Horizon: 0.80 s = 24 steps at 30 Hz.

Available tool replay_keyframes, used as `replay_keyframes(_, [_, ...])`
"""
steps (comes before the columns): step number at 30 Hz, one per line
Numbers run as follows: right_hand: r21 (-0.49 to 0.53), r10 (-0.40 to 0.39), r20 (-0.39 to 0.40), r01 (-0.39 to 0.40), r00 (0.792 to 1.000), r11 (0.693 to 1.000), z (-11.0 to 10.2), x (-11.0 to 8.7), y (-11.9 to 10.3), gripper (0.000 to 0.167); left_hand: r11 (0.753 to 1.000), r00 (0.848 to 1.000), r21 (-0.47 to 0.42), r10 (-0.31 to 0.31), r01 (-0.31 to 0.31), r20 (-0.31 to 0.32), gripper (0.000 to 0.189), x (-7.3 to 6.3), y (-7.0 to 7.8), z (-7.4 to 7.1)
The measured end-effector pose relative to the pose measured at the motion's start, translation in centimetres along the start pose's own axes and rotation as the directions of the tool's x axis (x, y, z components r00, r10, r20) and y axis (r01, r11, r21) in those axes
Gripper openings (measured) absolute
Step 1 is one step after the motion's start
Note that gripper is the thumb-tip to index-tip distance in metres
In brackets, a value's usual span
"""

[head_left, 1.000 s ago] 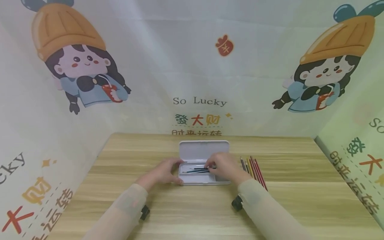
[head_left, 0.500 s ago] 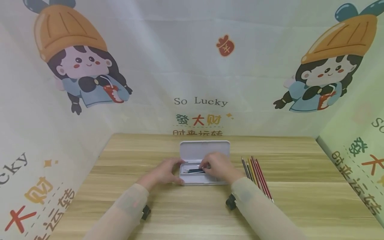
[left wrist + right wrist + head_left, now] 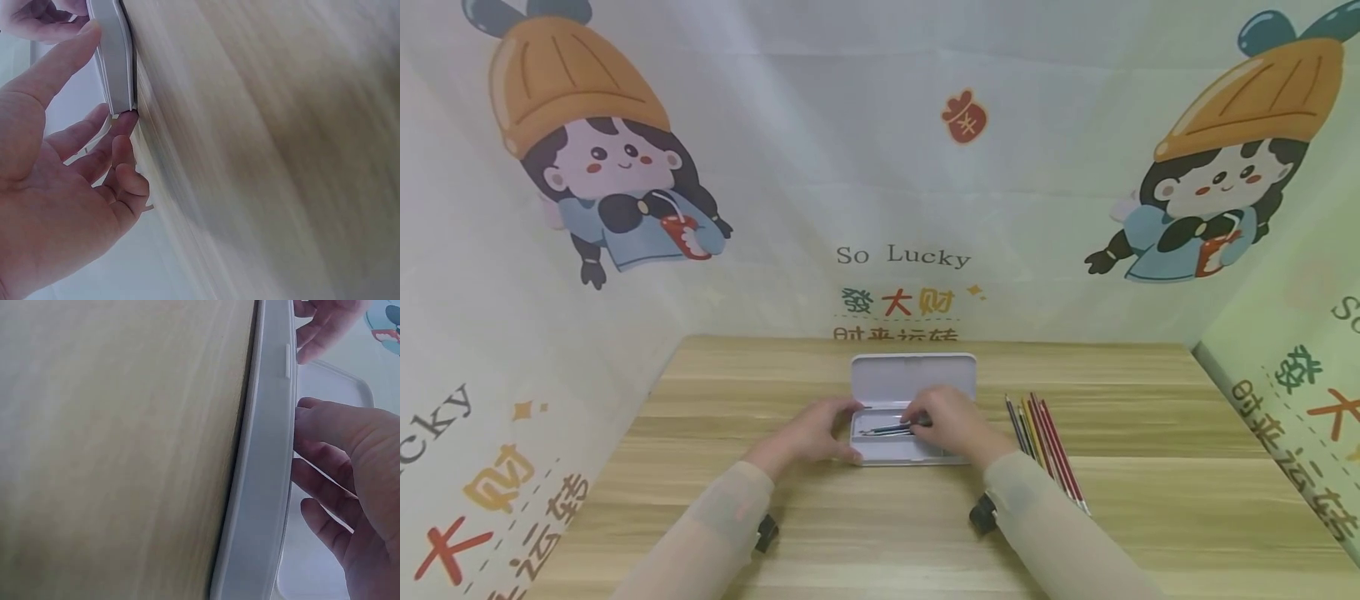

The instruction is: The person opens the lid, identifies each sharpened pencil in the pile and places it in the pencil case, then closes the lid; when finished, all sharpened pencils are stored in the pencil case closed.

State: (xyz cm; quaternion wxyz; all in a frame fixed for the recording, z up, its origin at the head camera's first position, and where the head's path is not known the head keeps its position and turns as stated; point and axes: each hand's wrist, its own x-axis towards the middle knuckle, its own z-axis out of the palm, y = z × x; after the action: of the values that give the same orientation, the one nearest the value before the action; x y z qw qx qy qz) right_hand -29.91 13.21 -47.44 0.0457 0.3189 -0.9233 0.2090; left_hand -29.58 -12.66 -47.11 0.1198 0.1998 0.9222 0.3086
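A pale metal pencil case (image 3: 887,452) lies on the table with its lid (image 3: 913,379) raised at the back. Several dark pencils (image 3: 882,432) lie in its rear compartment, points toward the left. My left hand (image 3: 816,429) grips the case's left end, thumb (image 3: 75,53) at the front corner and fingers reaching behind. My right hand (image 3: 951,423) is bent over the case's right half, thumb and fingertips together at the pencils' right ends. In the right wrist view the case's front wall (image 3: 265,456) hides what these fingertips (image 3: 303,415) pinch.
Loose pencils (image 3: 1051,446), red, yellow and dark, lie side by side on the wooden table (image 3: 880,533) to the right of the case, partly under the right forearm. A printed cloth (image 3: 760,208) rises behind the table and at both sides.
My right hand has moved a little to the left over the case, and the dark pencil at its fingertips shifted left too. The left hand keeps its grip. More of the loose pencils shows.
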Motion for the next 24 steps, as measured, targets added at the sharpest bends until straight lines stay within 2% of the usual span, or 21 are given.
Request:
replay_keyframes(9, [0.09,0.085,-0.038,-0.082,0.996,0.993,-0.7,-1.8,0.5,0.013,1.0,1.0,0.011,-0.014,0.014,0.007,0.086,0.0,-0.2,0.0])
replay_keyframes(24, [0.077,0.192,-0.105,-0.185,0.976,0.98,-2.1,-6.8,2.2,0.012,1.0,1.0,-0.009,-0.004,0.004,-0.008,0.083,-0.3,0.1,0.0])
